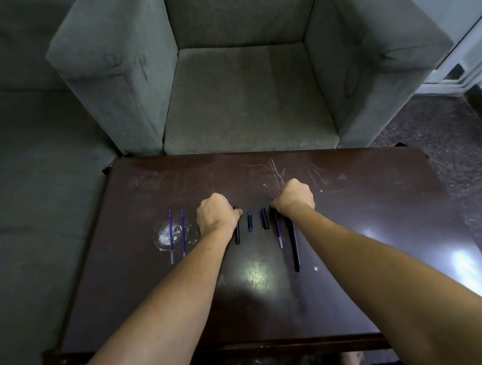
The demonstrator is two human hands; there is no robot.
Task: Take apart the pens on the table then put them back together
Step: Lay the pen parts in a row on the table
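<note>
Pen parts lie in a row on the dark brown table [371, 205]. At the left are two loose blue refills [171, 234] [183, 230]. My left hand [216, 214] is curled, knuckles up, with the thumb against the top of a short black barrel [237, 234]. A small dark blue piece [249, 221] and a black cap [264, 218] sit between my hands. My right hand [293, 197] is curled over the top ends of a third blue refill [278, 230] and a long black pen [295, 248]. Its thumb pinches the refill. My fingertips are hidden.
A grey armchair [245, 100] stands just past the table's far edge, and a grey sofa [38, 189] runs along the left. A white stain [169, 236] marks the table under the left refills. The speckled floor [437, 137] shows at the right.
</note>
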